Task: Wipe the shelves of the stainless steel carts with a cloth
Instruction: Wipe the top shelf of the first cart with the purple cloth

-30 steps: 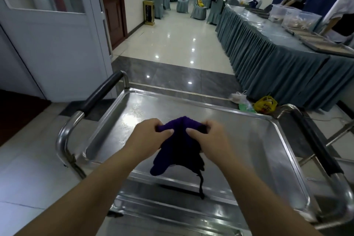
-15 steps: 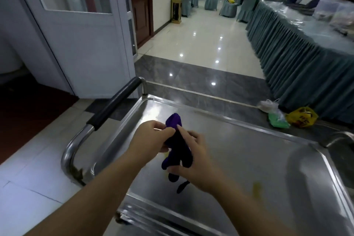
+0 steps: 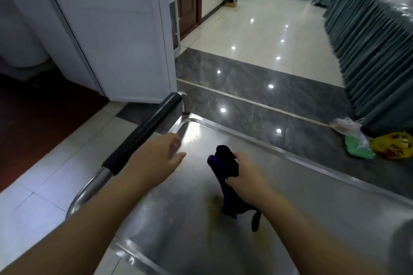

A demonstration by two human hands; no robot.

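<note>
Your left hand [image 3: 161, 158] has let go of the dark purple bunched cloth [image 3: 223, 163]. A second ago both hands were folding it together over the middle of the cart; now only your right hand [image 3: 245, 178] has it, fingers curled round the wad with one rolled end sticking up above your knuckles and a loose tail hanging down toward the metal. Your left hand is spread and empty, blurred with motion, off to the left over the rim of the shiny stainless steel top shelf [image 3: 324, 219] and near the black foam-sleeved push handle [image 3: 143, 134].

That reads as the folding being finished and the wiping about to begin. The cloth sits above the middle of the top shelf; whether its hanging tail touches the surface, I cannot tell. Just beside that tail there is a faint yellowish smear [image 3: 213, 202] on the steel, a sensible first target in my judgement. Your free hand looks headed for the handle, which would steady the cart while you press down and stroke. No shelf appears wiped yet.
</note>
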